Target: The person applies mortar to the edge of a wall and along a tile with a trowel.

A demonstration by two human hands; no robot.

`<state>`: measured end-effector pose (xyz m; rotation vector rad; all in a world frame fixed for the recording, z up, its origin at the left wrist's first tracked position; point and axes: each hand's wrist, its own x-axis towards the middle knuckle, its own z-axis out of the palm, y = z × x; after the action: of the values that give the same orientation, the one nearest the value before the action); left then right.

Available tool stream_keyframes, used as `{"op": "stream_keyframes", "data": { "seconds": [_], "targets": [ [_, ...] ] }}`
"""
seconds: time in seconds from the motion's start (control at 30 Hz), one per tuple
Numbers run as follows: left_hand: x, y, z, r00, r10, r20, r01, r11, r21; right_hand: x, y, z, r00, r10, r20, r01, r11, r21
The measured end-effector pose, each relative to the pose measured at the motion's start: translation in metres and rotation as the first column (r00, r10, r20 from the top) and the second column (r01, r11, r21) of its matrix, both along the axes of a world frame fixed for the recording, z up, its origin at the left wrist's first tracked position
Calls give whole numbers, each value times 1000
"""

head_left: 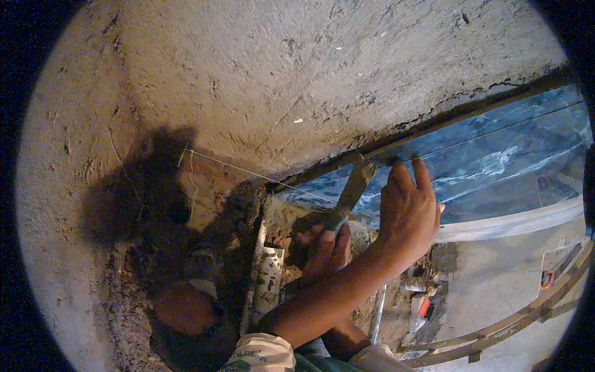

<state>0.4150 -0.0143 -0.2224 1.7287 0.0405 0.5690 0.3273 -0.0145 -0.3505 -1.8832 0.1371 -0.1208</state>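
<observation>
My forearms cross, the left one passing over the right. My left hand [409, 208] reaches to the right over a blue marble-patterned tile surface [489, 164]. Its fingers are stretched out, and two fingertips touch the tile near its wall-side edge. Lower and further left, my right hand [328, 251] is closed round the teal grip of a trowel-like tool [355, 189]. The tool's narrow, mortar-smeared blade points up to the tile edge by the wall. My left forearm hides part of the right wrist.
A rough plastered wall [248, 80] rises beyond the tiles. A thin string [242, 170] stretches from the left corner across the tiles. Rubble and a mortar-spotted pale strip [271, 279] lie below. At right are a red-handled tool [424, 307] and long wooden strips [496, 335].
</observation>
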Motion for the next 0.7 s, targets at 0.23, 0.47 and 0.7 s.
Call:
{"op": "stream_keyframes", "data": {
  "seconds": [0.23,0.47,0.7],
  "targets": [
    [2,-2,5,1000,-8,-1,8,999,-35,23,13,-27,994,-105,10,101,976,191],
    [2,-3,2,999,-16,39,18,998,-59,28,31,-45,994,-101,32,93,979,184],
    [3,0,2,999,-24,23,25,998,-55,18,32,-67,994,-86,-65,97,978,184]
  ]
}}
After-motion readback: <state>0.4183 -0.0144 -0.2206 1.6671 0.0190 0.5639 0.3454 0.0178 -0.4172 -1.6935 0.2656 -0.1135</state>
